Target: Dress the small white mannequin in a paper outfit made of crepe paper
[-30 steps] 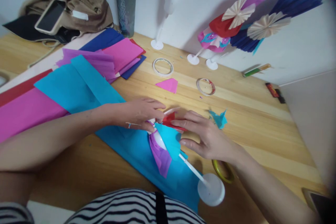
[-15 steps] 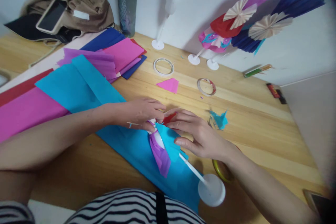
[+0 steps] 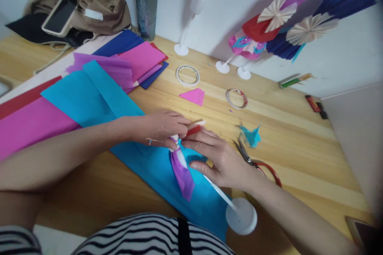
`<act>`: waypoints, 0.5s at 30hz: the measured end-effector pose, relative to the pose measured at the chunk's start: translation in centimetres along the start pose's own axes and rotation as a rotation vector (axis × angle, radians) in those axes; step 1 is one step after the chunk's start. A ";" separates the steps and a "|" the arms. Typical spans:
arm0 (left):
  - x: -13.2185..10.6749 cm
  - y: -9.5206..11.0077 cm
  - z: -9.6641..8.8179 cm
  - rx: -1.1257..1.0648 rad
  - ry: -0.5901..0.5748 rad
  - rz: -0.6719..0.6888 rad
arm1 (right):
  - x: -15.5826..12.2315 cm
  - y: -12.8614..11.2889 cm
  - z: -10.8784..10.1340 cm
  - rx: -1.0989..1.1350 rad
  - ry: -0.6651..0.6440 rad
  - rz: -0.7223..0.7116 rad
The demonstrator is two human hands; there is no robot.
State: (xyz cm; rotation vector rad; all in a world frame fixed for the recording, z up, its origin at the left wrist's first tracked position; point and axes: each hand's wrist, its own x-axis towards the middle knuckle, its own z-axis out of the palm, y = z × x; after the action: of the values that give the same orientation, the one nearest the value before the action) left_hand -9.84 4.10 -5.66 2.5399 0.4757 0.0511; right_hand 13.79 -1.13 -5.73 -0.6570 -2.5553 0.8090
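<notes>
Lower centre of frame: white, slender figure (image 3: 180,158) dressed in coloured paper, lying slantwise; thin white stem (image 3: 220,192) runs down right to a round white base (image 3: 241,216). Left hand (image 3: 163,129): grip closed on the figure's upper end, thumb nearest the wearer. Right hand (image 3: 223,161): fingers laid across bright-blue paper on the figure; cannot tell whether this grip pinches or only presses. Purple paper strip (image 3: 183,179) trails from the figure over a large bright-blue paper sheet (image 3: 143,167), itself on the pale wooden tabletop (image 3: 311,143). Red-handled metal scissors (image 3: 245,155), right of centre: partly hidden by right forearm. Crumpled blue paper scrap (image 3: 252,136) near blade tips. Pink paper scrap (image 3: 193,96) upper centre, flat.
</notes>
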 end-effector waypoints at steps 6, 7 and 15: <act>0.1 -0.5 0.3 -0.027 0.028 0.032 | 0.3 0.4 -0.4 0.151 -0.052 0.046; 0.1 -0.5 0.4 -0.030 0.039 0.037 | 0.5 0.5 -0.4 0.173 -0.058 0.050; 0.0 -0.8 1.2 -0.040 0.136 -0.014 | 0.5 1.5 -0.6 0.319 -0.083 0.096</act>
State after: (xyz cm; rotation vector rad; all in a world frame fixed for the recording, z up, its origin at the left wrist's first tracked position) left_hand -9.98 4.16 -7.08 2.5040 0.5402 0.2271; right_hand 14.13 0.51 -6.15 -0.6570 -2.4025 1.2663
